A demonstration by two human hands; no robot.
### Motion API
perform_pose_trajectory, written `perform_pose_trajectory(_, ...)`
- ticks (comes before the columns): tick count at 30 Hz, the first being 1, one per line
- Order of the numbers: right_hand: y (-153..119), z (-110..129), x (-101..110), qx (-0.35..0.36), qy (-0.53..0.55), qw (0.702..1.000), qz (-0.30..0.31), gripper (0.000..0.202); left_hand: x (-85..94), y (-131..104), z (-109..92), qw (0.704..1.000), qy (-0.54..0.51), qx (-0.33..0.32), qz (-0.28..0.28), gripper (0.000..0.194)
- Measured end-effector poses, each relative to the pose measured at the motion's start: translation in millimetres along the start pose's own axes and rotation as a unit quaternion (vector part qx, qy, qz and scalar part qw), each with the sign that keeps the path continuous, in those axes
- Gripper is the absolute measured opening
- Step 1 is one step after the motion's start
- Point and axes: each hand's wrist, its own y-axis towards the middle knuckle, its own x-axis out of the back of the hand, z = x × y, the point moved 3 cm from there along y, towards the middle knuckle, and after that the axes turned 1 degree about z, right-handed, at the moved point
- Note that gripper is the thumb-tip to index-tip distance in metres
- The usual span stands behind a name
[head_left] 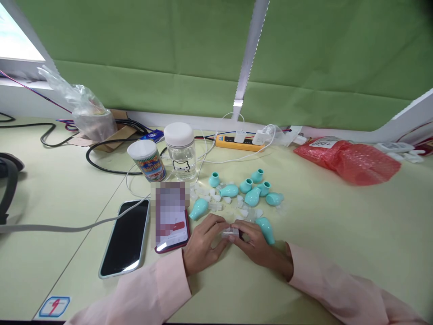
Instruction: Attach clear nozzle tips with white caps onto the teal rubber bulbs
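A: What is held between the hands?

B: A small clear plastic piece is pinched from both sides, by the fingertips of the left hand and of the right hand. Both hands are rested on the pale table, close together, fingers curled inward. What the piece is exactly cannot be told; it is too small.

A: And what is laid around them?

B: Just beyond the fingers, 8 or so little turquoise bottles are scattered among loose clear plastic bits. 1 turquoise bottle is lain touching the right hand. To the left, a red-cased phone and a larger dark phone are placed flat, with a white cable run to the larger one.

A: What could go wrong?

B: The piece is gripped only at its ends, so it may well be flicked out if it is squeezed unevenly, and it would be lost easily among the similar clear bits. The bottle by the right hand could be nudged and rolled off by a wrist movement. The clear jar and the printed can are stood well behind, so they are judged less at risk.
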Motion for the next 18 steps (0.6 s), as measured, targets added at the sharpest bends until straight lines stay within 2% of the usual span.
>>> perform_pose_trajectory(8, 1.4, 0.3, -0.6, -0.004, 0.009, 1.0, 0.009, 0.02, -1.5, -0.7, 1.1, 1.0, 0.012, -0.01, 0.02, 0.018)
perform_pose_trajectory(12, 2.0, -0.3, 0.8, 0.002, 0.023, 1.0, 0.006, 0.017, -4.4, -1.8, -1.0, 0.999, 0.023, 0.025, 0.004, 0.026)
perform_pose_trajectory(18, 2.6, 2.9, -0.3, -0.003, 0.003, 1.0, 0.014, 0.021, -5.6, -2.7, -0.9, 1.0, -0.019, 0.019, -0.004, 0.021)
